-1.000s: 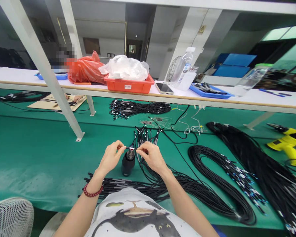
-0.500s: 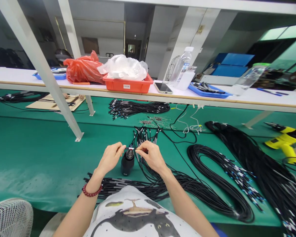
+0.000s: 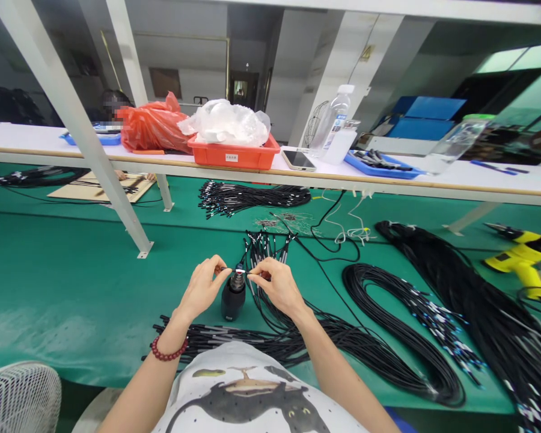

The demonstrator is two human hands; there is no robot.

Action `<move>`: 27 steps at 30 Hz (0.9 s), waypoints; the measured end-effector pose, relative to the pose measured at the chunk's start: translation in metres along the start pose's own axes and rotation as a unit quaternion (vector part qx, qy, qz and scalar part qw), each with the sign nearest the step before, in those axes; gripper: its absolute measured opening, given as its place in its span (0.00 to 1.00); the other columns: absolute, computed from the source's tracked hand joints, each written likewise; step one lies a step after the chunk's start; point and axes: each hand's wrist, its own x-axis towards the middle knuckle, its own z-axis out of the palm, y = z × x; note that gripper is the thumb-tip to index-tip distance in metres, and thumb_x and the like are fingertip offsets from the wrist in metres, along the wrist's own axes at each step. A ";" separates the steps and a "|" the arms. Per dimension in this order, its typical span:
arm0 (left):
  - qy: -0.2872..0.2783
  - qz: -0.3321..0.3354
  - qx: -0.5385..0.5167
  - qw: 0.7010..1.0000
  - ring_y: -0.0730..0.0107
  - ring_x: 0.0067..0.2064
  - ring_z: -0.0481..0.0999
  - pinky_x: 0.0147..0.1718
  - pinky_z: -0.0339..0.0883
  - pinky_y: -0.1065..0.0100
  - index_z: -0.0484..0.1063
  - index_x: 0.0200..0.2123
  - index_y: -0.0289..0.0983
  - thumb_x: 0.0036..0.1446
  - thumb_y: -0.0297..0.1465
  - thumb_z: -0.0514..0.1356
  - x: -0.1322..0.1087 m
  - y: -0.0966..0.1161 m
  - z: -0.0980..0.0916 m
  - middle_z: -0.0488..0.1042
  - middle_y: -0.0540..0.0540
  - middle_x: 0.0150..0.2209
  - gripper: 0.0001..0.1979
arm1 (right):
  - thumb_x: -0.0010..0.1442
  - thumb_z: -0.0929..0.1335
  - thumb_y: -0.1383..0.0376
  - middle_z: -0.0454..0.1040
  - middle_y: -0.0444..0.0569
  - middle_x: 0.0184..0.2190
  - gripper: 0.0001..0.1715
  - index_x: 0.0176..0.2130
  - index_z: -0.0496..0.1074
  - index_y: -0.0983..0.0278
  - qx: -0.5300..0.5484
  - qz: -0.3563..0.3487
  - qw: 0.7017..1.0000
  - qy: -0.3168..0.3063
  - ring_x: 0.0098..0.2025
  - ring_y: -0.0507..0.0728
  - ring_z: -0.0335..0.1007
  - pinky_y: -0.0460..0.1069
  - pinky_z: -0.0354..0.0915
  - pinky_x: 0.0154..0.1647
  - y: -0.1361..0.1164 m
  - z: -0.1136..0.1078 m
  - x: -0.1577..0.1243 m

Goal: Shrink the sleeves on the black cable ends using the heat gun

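Observation:
Between my two hands runs a thin black cable (image 3: 240, 271) with a short white sleeve on it. My left hand (image 3: 204, 282) pinches its left end between thumb and fingertips. Just right of the white sleeve, my right hand (image 3: 273, 281) pinches the same cable. Directly below and behind the sleeve stands a black heat gun (image 3: 233, 299), upright with its metal nozzle pointing up. A bundle of black cables (image 3: 264, 243) with grey and white ends lies just beyond my right hand. More black cables (image 3: 207, 340) lie across the bench near my body.
A coiled cable bundle (image 3: 388, 313) and a thick black bundle (image 3: 455, 282) lie right, near a yellow heat gun (image 3: 523, 258). Overhead, a shelf (image 3: 171, 161) holds a red bin (image 3: 234, 157), phone (image 3: 299, 160) and bottles. Another person's hands show at a board (image 3: 85, 187), far left.
My left hand has shifted very slightly along the cable toward the right. The cable stays over the nozzle, and my right hand is nearly still. Another person's head has come into view behind the shelf.

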 end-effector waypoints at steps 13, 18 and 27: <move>0.026 0.012 0.009 1.000 0.68 0.33 0.68 0.32 0.58 0.68 0.65 0.29 0.39 0.62 0.41 0.50 0.001 -0.004 0.001 0.70 0.51 0.29 0.14 | 0.57 0.69 0.66 0.76 0.46 0.26 0.07 0.28 0.75 0.64 0.017 0.013 1.000 0.000 0.28 0.52 0.69 0.46 0.61 0.29 -0.004 0.004 0.000; 0.015 0.002 -0.017 1.000 0.71 0.27 0.66 0.29 0.57 0.69 0.63 0.24 0.39 0.65 0.43 0.47 0.000 0.000 -0.002 0.67 0.53 0.23 0.20 | 0.60 0.67 0.63 0.74 0.45 0.23 0.12 0.26 0.75 0.63 0.016 0.010 1.000 -0.012 0.25 0.52 0.66 0.45 0.59 0.26 -0.006 0.002 -0.001; 0.019 -0.035 -0.020 0.999 0.72 0.21 0.63 0.26 0.54 0.68 0.60 0.14 0.39 0.65 0.46 0.42 -0.001 0.002 -0.006 0.63 0.52 0.15 0.30 | 0.65 0.62 0.63 0.73 0.43 0.22 0.18 0.27 0.75 0.64 -0.002 -0.009 0.998 -0.065 0.23 0.51 0.64 0.45 0.56 0.26 -0.014 -0.001 -0.004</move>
